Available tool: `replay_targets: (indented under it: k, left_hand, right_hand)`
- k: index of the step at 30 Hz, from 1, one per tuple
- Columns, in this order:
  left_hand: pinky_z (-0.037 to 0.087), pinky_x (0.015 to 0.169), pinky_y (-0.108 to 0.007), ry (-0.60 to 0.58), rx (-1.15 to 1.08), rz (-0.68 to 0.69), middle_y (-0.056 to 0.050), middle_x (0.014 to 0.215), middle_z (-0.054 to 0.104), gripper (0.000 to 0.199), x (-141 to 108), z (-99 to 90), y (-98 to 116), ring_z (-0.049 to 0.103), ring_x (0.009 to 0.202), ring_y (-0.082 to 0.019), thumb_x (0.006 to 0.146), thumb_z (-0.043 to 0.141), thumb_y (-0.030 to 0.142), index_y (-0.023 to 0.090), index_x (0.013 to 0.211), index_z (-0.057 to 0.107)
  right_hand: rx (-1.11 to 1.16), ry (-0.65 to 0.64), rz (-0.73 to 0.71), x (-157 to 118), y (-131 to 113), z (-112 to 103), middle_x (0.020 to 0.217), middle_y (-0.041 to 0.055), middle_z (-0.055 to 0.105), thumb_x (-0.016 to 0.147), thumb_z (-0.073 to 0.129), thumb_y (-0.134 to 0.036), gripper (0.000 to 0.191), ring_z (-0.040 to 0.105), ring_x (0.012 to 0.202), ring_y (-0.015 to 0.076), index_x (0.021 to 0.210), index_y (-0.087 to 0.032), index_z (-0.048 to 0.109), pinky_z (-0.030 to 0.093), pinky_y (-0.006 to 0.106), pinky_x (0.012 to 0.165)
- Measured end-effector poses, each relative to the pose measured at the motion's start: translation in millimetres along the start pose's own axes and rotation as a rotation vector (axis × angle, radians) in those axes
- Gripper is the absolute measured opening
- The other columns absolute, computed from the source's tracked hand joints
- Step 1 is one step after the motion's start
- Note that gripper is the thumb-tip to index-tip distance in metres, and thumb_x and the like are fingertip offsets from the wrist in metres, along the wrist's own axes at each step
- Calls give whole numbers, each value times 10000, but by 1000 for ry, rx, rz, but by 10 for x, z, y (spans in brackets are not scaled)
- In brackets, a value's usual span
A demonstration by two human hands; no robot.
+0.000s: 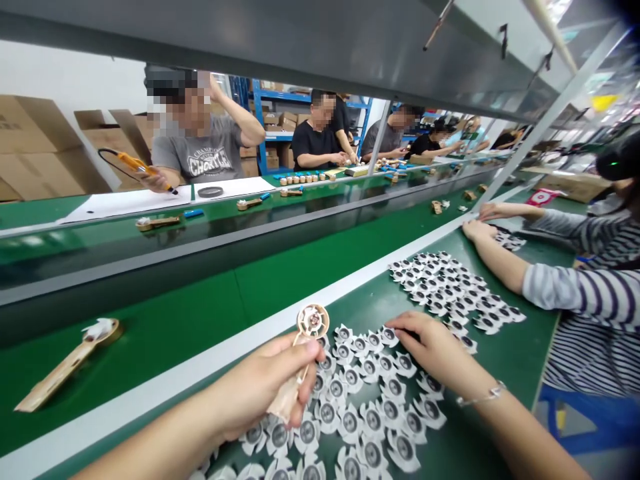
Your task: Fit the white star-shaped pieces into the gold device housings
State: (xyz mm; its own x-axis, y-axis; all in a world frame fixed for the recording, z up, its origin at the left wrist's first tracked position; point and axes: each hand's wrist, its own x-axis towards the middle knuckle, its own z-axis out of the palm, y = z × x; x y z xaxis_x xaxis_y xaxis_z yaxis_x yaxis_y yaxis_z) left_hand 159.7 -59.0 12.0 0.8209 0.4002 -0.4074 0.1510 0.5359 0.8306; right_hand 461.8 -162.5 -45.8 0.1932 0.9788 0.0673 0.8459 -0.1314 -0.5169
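Observation:
My left hand (280, 373) is closed around the handle of a beige fan housing (313, 321), its round head upright above my thumb and its inner parts showing. To the right, my right hand (425, 340) reaches over the white fan blades (370, 367), fingertips at one blade (390, 335) on the upper edge of the group. Thumb and forefinger are slightly apart; whether they grip that blade is unclear. Many such blades with dark round centres lie spread below and between both hands on the green table (465, 440).
A second group of blades (440, 283) lies farther right, near a co-worker's striped sleeves (565, 287). Left, a beige housing with a white blade (75, 363) lies on the green belt (200, 300) beyond a white rail (165, 373). Several people sit across; a metal shelf hangs overhead.

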Motion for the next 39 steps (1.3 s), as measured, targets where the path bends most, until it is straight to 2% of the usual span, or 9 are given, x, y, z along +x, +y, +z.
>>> replay_targets:
  k: [4, 6, 10, 14, 17, 20, 23, 33, 39]
  left_hand:
    - [402, 424, -142, -2, 41, 18, 32, 613, 561, 322, 12, -24, -19, 523, 416, -65, 921, 520, 474, 160, 987, 493]
    - [425, 457, -153, -23, 62, 29, 29, 631, 573, 338, 14, -34, -14, 548, 450, -72, 911, 540, 487, 162, 988, 487]
    - [407, 481, -139, -33, 127, 59, 24, 644, 582, 327, 5, -37, 21, 551, 495, -64, 919, 540, 478, 163, 973, 471]
    - [421, 505, -149, -5, 164, 114, 34, 641, 568, 319, 0, -46, 57, 536, 500, -60, 924, 530, 481, 173, 958, 456]
    - [426, 511, -156, 11, 174, 133, 32, 634, 559, 325, 2, -57, 84, 511, 487, -55, 920, 533, 486, 172, 899, 451]
    - [443, 534, -170, 14, 170, 128, 28, 611, 548, 337, 13, -69, 109, 506, 488, -60, 912, 545, 487, 172, 843, 445]
    - [455, 548, -173, 12, 163, 130, 33, 616, 546, 323, 32, -94, 106, 516, 500, -61, 908, 559, 478, 176, 860, 455]
    - [478, 532, -177, 95, 264, 165, 27, 691, 511, 266, 64, -98, 15, 504, 577, -73, 919, 548, 449, 185, 937, 521]
    - [431, 546, -206, 250, 637, 252, 20, 697, 540, 248, 41, -116, 35, 525, 599, -107, 934, 507, 454, 211, 923, 555]
  right_hand:
    - [30, 37, 23, 6, -50, -8, 980, 66, 659, 919, 465, -334, 262, 622, 936, 233, 910, -193, 685, 503, 383, 881]
    - [54, 54, 60, -19, -138, -60, 930, 47, 660, 942, 455, -369, 257, 624, 842, 211, 926, -205, 653, 516, 345, 784]
    - [155, 65, 61, -87, -619, -175, 760, -1, 620, 977, 428, -438, 263, 554, 635, 162, 979, -235, 596, 453, 271, 566]
    - [272, 76, -69, -92, -1175, -226, 803, 15, 642, 979, 443, -432, 241, 601, 717, 179, 979, -243, 593, 454, 258, 537]
    - [400, 57, -138, -65, -1378, -189, 851, 23, 662, 977, 473, -406, 209, 635, 758, 187, 988, -252, 614, 509, 262, 581]
    - [544, 25, -188, -51, -1405, -83, 977, 21, 674, 982, 488, -362, 187, 661, 855, 185, 1066, -278, 633, 560, 256, 682]
    - [639, 37, -159, -61, -1364, 32, 1042, 26, 671, 967, 525, -354, 206, 669, 911, 192, 1144, -298, 614, 588, 264, 746]
    - [798, 135, -62, -58, -1359, 112, 839, 25, 677, 890, 632, -330, 153, 688, 729, 189, 1039, -299, 641, 602, 237, 573]
    - [796, 145, -6, -32, -1392, 135, 782, 31, 661, 893, 605, -361, 146, 626, 609, 162, 1006, -277, 646, 550, 229, 487]
